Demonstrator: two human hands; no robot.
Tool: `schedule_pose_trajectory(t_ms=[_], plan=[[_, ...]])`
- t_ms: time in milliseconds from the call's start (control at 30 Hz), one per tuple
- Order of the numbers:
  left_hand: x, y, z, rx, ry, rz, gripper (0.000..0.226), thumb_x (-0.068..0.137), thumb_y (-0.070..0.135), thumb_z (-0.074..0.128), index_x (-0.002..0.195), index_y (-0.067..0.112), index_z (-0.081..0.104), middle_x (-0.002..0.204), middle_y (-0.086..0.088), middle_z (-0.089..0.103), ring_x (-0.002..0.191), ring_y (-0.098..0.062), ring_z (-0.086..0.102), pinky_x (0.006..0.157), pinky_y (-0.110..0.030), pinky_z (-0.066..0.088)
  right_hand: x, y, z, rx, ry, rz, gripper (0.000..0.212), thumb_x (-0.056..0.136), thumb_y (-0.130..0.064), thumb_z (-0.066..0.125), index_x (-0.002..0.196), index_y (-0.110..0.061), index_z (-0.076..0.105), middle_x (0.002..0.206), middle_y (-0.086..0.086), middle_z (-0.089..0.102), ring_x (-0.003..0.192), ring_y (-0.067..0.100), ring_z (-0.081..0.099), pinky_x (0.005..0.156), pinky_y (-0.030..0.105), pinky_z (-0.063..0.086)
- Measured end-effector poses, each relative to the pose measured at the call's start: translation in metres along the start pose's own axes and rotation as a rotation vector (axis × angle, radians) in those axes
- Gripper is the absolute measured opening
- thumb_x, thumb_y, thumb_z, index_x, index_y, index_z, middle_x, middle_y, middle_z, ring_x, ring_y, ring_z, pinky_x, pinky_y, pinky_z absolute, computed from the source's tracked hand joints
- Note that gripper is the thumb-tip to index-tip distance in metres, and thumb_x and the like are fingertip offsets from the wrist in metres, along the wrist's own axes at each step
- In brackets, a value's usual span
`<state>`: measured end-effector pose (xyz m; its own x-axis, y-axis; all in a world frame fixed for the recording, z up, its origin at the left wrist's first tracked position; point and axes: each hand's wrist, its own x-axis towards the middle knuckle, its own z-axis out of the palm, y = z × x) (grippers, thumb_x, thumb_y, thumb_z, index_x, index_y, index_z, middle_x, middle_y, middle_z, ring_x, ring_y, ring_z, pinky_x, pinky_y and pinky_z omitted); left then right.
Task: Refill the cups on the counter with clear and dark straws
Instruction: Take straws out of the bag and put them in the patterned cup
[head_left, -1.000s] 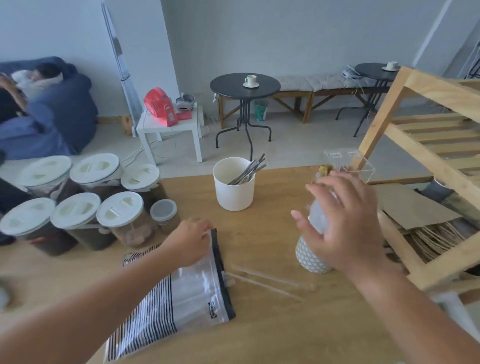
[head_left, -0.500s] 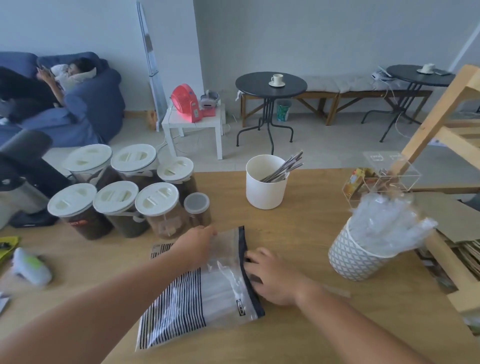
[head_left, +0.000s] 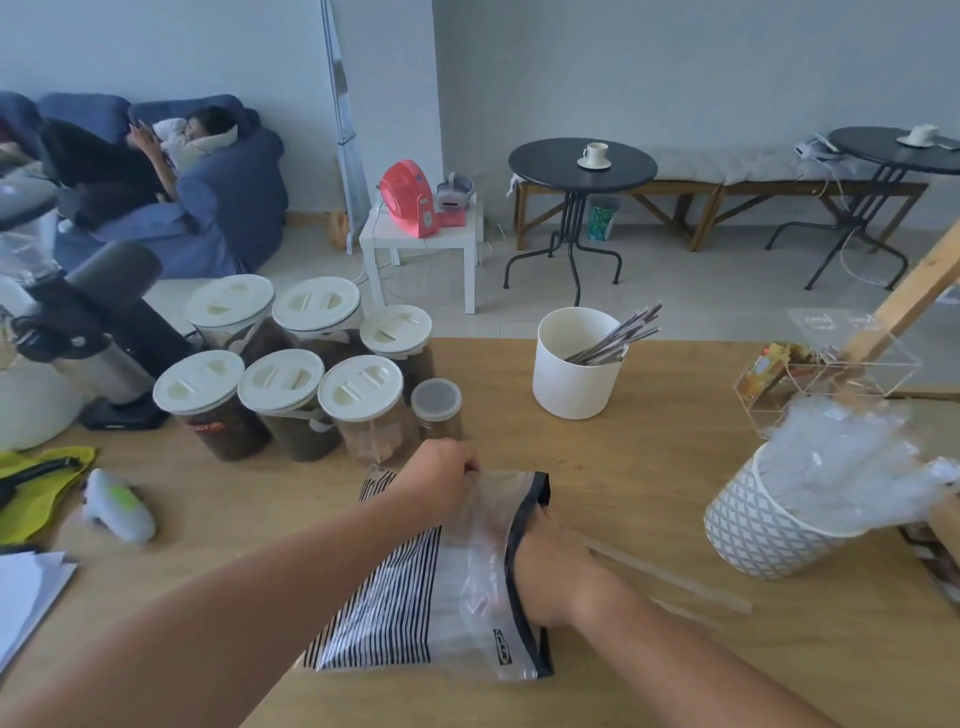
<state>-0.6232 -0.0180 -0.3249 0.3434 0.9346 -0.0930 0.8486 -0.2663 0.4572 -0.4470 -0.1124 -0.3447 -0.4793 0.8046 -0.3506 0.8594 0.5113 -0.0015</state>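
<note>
A clear zip bag (head_left: 462, 587) with black stripes and a black mouth lies on the wooden counter (head_left: 649, 467). My left hand (head_left: 441, 480) pinches the bag's upper edge. My right hand (head_left: 545, 566) is pushed into the bag's mouth; its fingers are hidden inside. A plain white cup (head_left: 576, 364) at the back holds several dark straws (head_left: 618, 335). A patterned white cup (head_left: 763, 519) at the right is packed with clear wrapped straws (head_left: 841, 467). Two loose clear straws (head_left: 675, 577) lie on the counter beside my right wrist.
Several lidded jars (head_left: 291, 374) stand at the left back. A wire box (head_left: 826, 369) and a wooden shelf frame (head_left: 904, 301) are at the right. A white handheld device (head_left: 117, 506), a yellow cloth (head_left: 36, 483) and papers (head_left: 26, 587) lie at the left.
My right hand left the patterned cup, came down to the bag and slid into its mouth. My left hand stayed on the bag's upper edge. The view shifted left.
</note>
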Motion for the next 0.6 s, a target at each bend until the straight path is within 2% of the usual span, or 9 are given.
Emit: schedule_pose_trajectory(t_ms=[67,167,267,333,433,533,600], plan=[[0.001,0.001,-0.002,-0.01,0.011,0.016,0.02,0.092,0.011,0.058,0.098,0.014,0.077,0.1,-0.002,0.073,0.095,-0.018,0.065,0.084,-0.029,0.051,0.0,-0.005,-0.001,0.011,0.002,-0.024,0.027,0.104,-0.032,0.061,0.121,-0.013,0.069,0.121,0.011,0.067,0.115,0.035,0.057,0.103,0.046,0.041],[0.001,0.001,-0.003,-0.007,0.017,0.037,0.019,0.094,0.011,0.058,0.1,0.014,0.076,0.102,-0.002,0.071,0.096,-0.018,0.064,0.084,-0.028,0.049,0.0,-0.008,-0.003,0.045,-0.017,-0.057,0.016,0.105,-0.023,0.062,0.096,-0.011,0.068,0.097,0.008,0.064,0.093,0.028,0.054,0.088,0.039,0.039],[0.002,0.001,-0.003,0.003,0.02,0.068,0.018,0.095,0.011,0.058,0.1,0.014,0.075,0.103,-0.002,0.067,0.096,-0.018,0.062,0.084,-0.027,0.048,0.002,-0.011,-0.001,0.073,-0.095,-0.054,0.019,0.106,-0.013,0.058,0.096,-0.004,0.072,0.083,0.01,0.061,0.078,0.027,0.053,0.065,0.035,0.04],[0.002,0.001,-0.003,0.013,0.016,0.089,0.017,0.096,0.01,0.057,0.1,0.013,0.074,0.103,-0.002,0.065,0.096,-0.018,0.061,0.086,-0.028,0.049,0.004,-0.015,0.001,0.128,-0.132,-0.022,0.019,0.104,-0.009,0.058,0.099,-0.001,0.074,0.075,0.008,0.056,0.071,0.027,0.052,0.05,0.032,0.034],[0.002,0.001,-0.003,0.025,0.012,0.135,0.018,0.098,0.01,0.055,0.103,0.012,0.072,0.106,-0.004,0.063,0.099,-0.021,0.061,0.09,-0.031,0.049,0.005,-0.018,0.0,0.178,-0.163,0.004,0.015,0.101,-0.008,0.061,0.104,-0.001,0.074,0.073,0.008,0.055,0.059,0.024,0.046,0.045,0.029,0.029],[0.002,-0.001,-0.002,0.018,0.011,0.212,0.019,0.1,0.008,0.056,0.105,0.008,0.074,0.107,-0.006,0.066,0.101,-0.02,0.061,0.089,-0.021,0.043,0.001,-0.01,-0.003,0.206,-0.203,0.029,0.014,0.1,0.0,0.06,0.088,-0.004,0.066,0.067,0.005,0.046,0.055,0.02,0.038,0.046,0.031,0.029],[0.001,-0.001,-0.002,0.015,0.004,0.267,0.019,0.101,0.007,0.058,0.106,0.007,0.076,0.107,-0.006,0.067,0.102,-0.018,0.06,0.088,-0.018,0.039,-0.008,-0.002,-0.011,0.215,-0.232,0.036,0.029,0.098,0.01,0.056,0.075,-0.009,0.057,0.07,0.005,0.047,0.059,0.02,0.04,0.051,0.032,0.032]])
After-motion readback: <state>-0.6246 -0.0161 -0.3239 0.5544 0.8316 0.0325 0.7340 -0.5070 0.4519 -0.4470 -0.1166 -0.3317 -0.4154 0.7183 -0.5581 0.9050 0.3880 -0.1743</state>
